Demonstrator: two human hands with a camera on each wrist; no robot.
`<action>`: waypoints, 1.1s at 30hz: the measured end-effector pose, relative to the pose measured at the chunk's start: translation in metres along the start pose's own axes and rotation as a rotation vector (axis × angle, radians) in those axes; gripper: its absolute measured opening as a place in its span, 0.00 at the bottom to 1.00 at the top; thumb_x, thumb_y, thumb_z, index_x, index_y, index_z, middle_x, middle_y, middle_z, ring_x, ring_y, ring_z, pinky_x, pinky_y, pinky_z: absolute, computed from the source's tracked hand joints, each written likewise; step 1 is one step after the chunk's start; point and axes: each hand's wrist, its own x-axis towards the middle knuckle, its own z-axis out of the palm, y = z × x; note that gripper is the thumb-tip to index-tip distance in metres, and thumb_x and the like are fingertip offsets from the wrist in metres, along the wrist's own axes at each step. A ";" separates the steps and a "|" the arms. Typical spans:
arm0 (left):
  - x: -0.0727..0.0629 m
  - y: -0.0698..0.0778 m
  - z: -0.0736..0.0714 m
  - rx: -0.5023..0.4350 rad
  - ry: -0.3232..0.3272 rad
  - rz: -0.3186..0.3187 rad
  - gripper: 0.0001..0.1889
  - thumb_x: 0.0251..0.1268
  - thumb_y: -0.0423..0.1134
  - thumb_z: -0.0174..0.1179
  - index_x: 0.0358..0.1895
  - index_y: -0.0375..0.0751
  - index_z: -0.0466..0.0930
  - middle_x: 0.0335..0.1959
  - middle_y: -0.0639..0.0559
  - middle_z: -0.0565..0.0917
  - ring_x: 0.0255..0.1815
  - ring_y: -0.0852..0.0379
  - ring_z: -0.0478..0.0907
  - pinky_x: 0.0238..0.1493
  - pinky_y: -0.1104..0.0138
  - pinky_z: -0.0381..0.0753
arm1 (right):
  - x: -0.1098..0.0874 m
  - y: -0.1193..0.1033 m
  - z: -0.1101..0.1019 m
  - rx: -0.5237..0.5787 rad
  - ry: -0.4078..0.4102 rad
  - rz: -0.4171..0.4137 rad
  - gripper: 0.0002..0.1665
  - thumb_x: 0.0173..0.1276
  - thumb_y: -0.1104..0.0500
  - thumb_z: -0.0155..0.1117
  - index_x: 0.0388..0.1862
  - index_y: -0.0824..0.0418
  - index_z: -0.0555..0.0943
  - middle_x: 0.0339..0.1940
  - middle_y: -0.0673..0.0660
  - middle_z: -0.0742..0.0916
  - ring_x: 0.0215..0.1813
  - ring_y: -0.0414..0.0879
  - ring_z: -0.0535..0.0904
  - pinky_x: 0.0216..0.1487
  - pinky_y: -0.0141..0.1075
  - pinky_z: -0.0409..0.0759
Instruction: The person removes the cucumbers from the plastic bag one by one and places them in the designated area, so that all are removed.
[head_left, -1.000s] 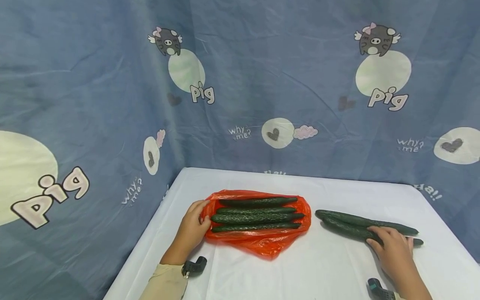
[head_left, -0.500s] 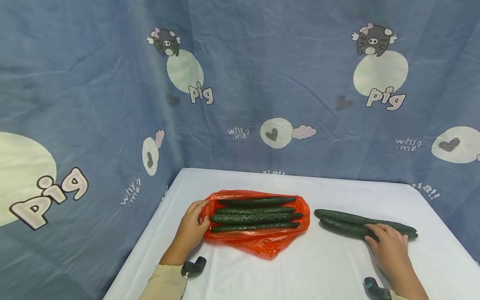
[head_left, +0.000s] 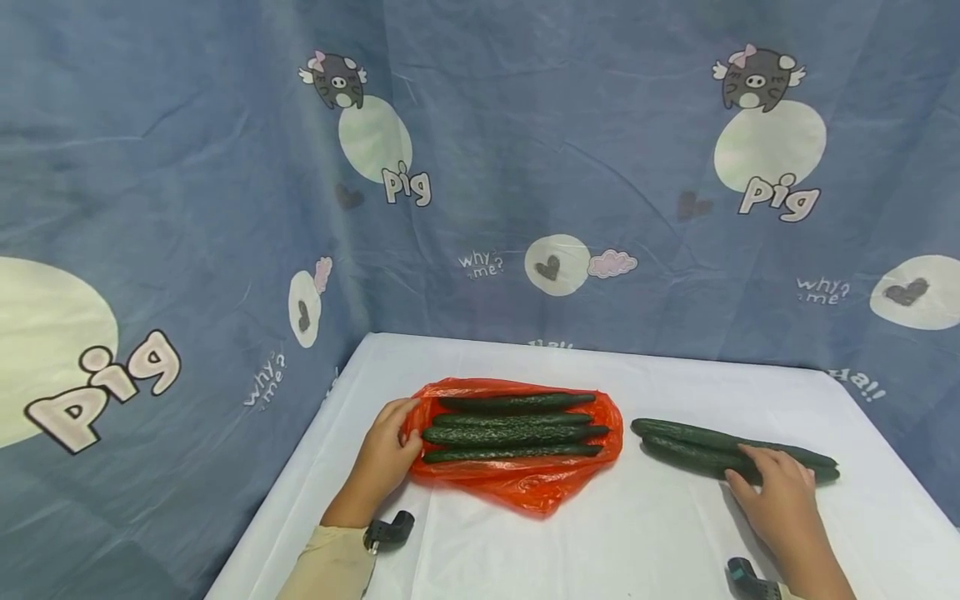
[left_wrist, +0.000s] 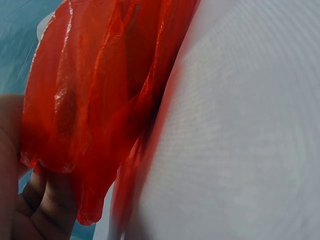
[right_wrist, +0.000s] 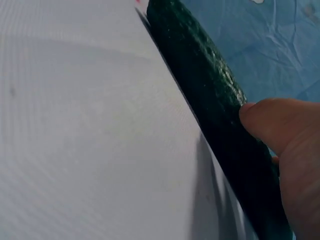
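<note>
In the head view, a red plastic bag [head_left: 525, 493] lies spread with its mouth wide, and several dark green cucumbers [head_left: 517, 435] lie side by side in it. My left hand [head_left: 386, 446] holds the bag's left edge, and the left wrist view shows the red film [left_wrist: 95, 95] between thumb and fingers. To the right, two more cucumbers lie against each other on the table. My right hand [head_left: 780, 492] grips the nearer cucumber [head_left: 686, 456] toward its right end. Its thumb [right_wrist: 265, 122] presses that cucumber's side in the right wrist view; the farther cucumber [head_left: 705, 435] lies just behind.
A white cloth covers the table [head_left: 622, 542]. Behind and at the left hangs a blue printed curtain [head_left: 480, 167], close to the table's back and left edges. A black wrist device [head_left: 390, 531] sits at the left wrist, another [head_left: 752, 577] at the right.
The nearer right-hand cucumber has shifted slightly left and back, so its right end sits closer to the farther one. My right hand moved slightly with it; my left hand has stayed put.
</note>
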 end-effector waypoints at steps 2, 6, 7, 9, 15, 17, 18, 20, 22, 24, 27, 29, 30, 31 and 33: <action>0.000 0.000 0.000 0.009 -0.001 -0.001 0.30 0.64 0.28 0.62 0.71 0.38 0.77 0.67 0.44 0.78 0.57 0.49 0.79 0.54 0.57 0.84 | -0.001 -0.002 0.000 0.008 0.011 -0.010 0.34 0.70 0.56 0.69 0.68 0.75 0.73 0.65 0.79 0.74 0.70 0.78 0.62 0.78 0.73 0.41; -0.002 0.001 0.000 0.010 -0.010 -0.013 0.29 0.65 0.29 0.62 0.71 0.38 0.76 0.68 0.45 0.78 0.44 0.55 0.77 0.42 0.66 0.79 | -0.004 -0.010 0.004 0.027 0.005 -0.045 0.34 0.71 0.55 0.68 0.68 0.75 0.74 0.64 0.79 0.74 0.69 0.77 0.62 0.77 0.73 0.45; -0.002 0.001 -0.001 0.012 -0.011 -0.016 0.29 0.64 0.29 0.62 0.71 0.38 0.76 0.68 0.45 0.78 0.45 0.55 0.77 0.43 0.65 0.80 | -0.005 -0.013 0.005 0.031 -0.001 -0.053 0.34 0.72 0.54 0.68 0.68 0.75 0.74 0.64 0.79 0.74 0.69 0.78 0.62 0.77 0.73 0.45; -0.002 0.001 -0.001 0.011 -0.014 -0.020 0.29 0.64 0.28 0.62 0.71 0.38 0.76 0.68 0.45 0.77 0.47 0.53 0.79 0.48 0.62 0.83 | -0.005 -0.019 0.007 0.031 -0.013 -0.069 0.34 0.72 0.54 0.68 0.68 0.74 0.74 0.63 0.78 0.74 0.69 0.77 0.62 0.75 0.73 0.49; -0.001 0.003 -0.002 -0.016 -0.028 -0.036 0.30 0.64 0.28 0.62 0.72 0.38 0.76 0.69 0.44 0.76 0.67 0.43 0.77 0.67 0.47 0.80 | -0.003 -0.041 0.011 0.055 -0.068 -0.122 0.35 0.74 0.50 0.67 0.69 0.72 0.74 0.65 0.76 0.75 0.70 0.76 0.62 0.71 0.74 0.55; 0.000 0.003 -0.002 -0.019 -0.029 -0.037 0.30 0.64 0.28 0.62 0.72 0.38 0.76 0.69 0.43 0.76 0.69 0.42 0.77 0.68 0.46 0.79 | -0.002 -0.051 0.013 0.061 -0.096 -0.136 0.36 0.74 0.48 0.67 0.71 0.70 0.74 0.66 0.75 0.75 0.71 0.76 0.63 0.70 0.74 0.58; 0.000 0.003 -0.001 -0.016 -0.029 -0.037 0.30 0.64 0.28 0.62 0.72 0.38 0.76 0.69 0.43 0.77 0.69 0.43 0.77 0.69 0.46 0.78 | -0.001 -0.056 0.014 0.062 -0.110 -0.148 0.36 0.74 0.47 0.67 0.71 0.69 0.74 0.67 0.75 0.75 0.71 0.75 0.63 0.70 0.74 0.59; 0.000 0.003 -0.001 -0.013 -0.025 -0.035 0.30 0.65 0.29 0.62 0.72 0.38 0.76 0.69 0.43 0.77 0.69 0.43 0.77 0.69 0.47 0.79 | 0.001 -0.067 0.018 0.064 -0.136 -0.174 0.36 0.74 0.47 0.68 0.71 0.67 0.75 0.67 0.73 0.76 0.71 0.74 0.65 0.69 0.73 0.62; 0.000 0.003 0.000 -0.009 -0.023 -0.032 0.30 0.65 0.29 0.62 0.72 0.38 0.76 0.69 0.43 0.77 0.68 0.44 0.77 0.68 0.48 0.79 | 0.002 -0.077 0.021 0.062 -0.164 -0.199 0.36 0.73 0.47 0.68 0.72 0.65 0.75 0.68 0.72 0.76 0.72 0.72 0.65 0.69 0.72 0.65; 0.000 0.003 0.000 -0.008 -0.022 -0.031 0.29 0.65 0.29 0.62 0.72 0.38 0.76 0.69 0.44 0.77 0.68 0.44 0.77 0.68 0.48 0.80 | 0.003 -0.085 0.025 0.060 -0.182 -0.225 0.35 0.73 0.47 0.69 0.72 0.64 0.76 0.69 0.70 0.77 0.72 0.71 0.66 0.70 0.71 0.66; 0.000 0.003 0.001 -0.012 -0.022 -0.027 0.30 0.65 0.29 0.62 0.72 0.39 0.76 0.69 0.44 0.77 0.68 0.44 0.77 0.68 0.48 0.79 | 0.005 -0.095 0.029 0.055 -0.190 -0.249 0.35 0.72 0.48 0.70 0.72 0.62 0.76 0.68 0.67 0.77 0.72 0.68 0.67 0.70 0.69 0.68; 0.000 0.003 0.000 -0.018 -0.023 -0.029 0.30 0.65 0.29 0.62 0.72 0.39 0.76 0.69 0.45 0.77 0.68 0.44 0.77 0.68 0.48 0.79 | 0.007 -0.101 0.032 0.063 -0.183 -0.265 0.35 0.72 0.48 0.70 0.72 0.62 0.77 0.68 0.66 0.78 0.72 0.67 0.68 0.71 0.68 0.68; 0.000 0.003 0.000 -0.022 -0.023 -0.030 0.30 0.65 0.29 0.62 0.72 0.39 0.76 0.69 0.45 0.77 0.68 0.44 0.77 0.68 0.47 0.79 | 0.007 -0.104 0.032 0.069 -0.180 -0.272 0.34 0.71 0.48 0.71 0.72 0.62 0.77 0.68 0.66 0.79 0.72 0.66 0.68 0.70 0.68 0.69; 0.000 0.003 0.000 -0.024 -0.024 -0.032 0.30 0.65 0.29 0.62 0.72 0.40 0.76 0.69 0.45 0.77 0.68 0.44 0.77 0.68 0.47 0.79 | 0.008 -0.107 0.033 0.076 -0.176 -0.283 0.34 0.71 0.49 0.71 0.71 0.61 0.77 0.68 0.66 0.79 0.72 0.66 0.68 0.70 0.68 0.69; 0.000 0.003 -0.001 -0.026 -0.027 -0.035 0.30 0.65 0.29 0.62 0.73 0.40 0.76 0.69 0.45 0.76 0.68 0.44 0.77 0.69 0.47 0.79 | 0.009 -0.112 0.035 0.097 -0.168 -0.305 0.33 0.71 0.49 0.71 0.71 0.61 0.78 0.67 0.66 0.79 0.72 0.66 0.69 0.70 0.68 0.70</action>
